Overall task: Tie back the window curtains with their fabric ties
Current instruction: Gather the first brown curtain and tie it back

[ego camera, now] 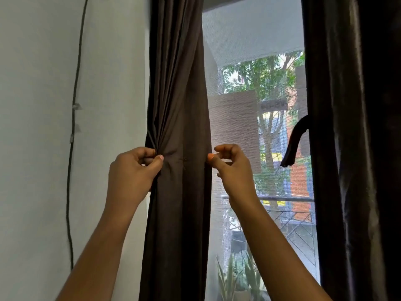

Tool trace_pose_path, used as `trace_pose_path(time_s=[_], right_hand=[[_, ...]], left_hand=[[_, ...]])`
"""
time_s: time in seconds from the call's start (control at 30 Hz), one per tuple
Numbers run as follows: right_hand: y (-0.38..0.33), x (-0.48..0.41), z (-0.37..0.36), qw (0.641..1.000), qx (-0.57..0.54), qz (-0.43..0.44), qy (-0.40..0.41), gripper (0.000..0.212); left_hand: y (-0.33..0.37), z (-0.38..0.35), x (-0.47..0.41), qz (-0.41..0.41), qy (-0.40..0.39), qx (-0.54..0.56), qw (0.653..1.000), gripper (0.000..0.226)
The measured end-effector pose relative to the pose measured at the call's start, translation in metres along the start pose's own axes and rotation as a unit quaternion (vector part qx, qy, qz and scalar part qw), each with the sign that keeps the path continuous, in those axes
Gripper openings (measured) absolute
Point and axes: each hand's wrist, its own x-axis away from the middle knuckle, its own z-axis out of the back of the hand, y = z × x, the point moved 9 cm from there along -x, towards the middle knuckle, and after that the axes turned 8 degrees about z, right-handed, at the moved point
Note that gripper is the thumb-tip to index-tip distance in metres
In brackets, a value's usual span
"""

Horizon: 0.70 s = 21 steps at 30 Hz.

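Observation:
A dark brown left curtain [178,88] hangs gathered beside the white wall. My left hand [132,170] pinches its left edge at mid height, where the folds bunch together. My right hand [230,166] pinches its right edge at the same height, thumb against curled fingers. Whether a tie runs across the fabric between my hands I cannot tell. The right curtain [351,127] hangs at the far right, and a dark fabric tie [293,142] sticks out from its left side and droops loose.
A sheer white net [238,51] covers the window between the curtains, with trees, a building and a balcony railing [288,199] beyond. A black cable [72,135] runs down the white wall on the left. Potted plants [236,279] stand low behind the net.

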Motion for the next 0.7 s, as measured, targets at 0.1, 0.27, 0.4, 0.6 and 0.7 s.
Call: trace_pose_path(time_s=[0.1, 0.27, 0.4, 0.6, 0.7], right_hand=[[-0.004, -0.009, -0.005, 0.996, 0.074, 0.037, -0.034, 0.024], [0.021, -0.016, -0.034, 0.992, 0.050, -0.056, -0.103, 0.034], [0.037, -0.019, -0.036, 0.988, -0.006, -0.122, -0.092, 0.042], [0.040, -0.010, -0.051, 0.969, -0.095, -0.135, -0.184, 0.005], [0.052, -0.004, -0.047, 0.944, -0.209, -0.193, -0.166, 0.009]], left_hand=[[0.001, -0.006, 0.005, 0.008, -0.009, 0.008, 1.000, 0.029], [0.004, -0.006, 0.009, 0.006, -0.004, 0.001, 1.000, 0.030], [0.005, -0.001, 0.009, 0.012, 0.003, -0.005, 1.000, 0.031], [0.009, 0.004, 0.011, 0.019, 0.007, -0.007, 1.000, 0.033], [0.011, 0.000, 0.012, 0.024, 0.005, 0.003, 1.000, 0.033]])
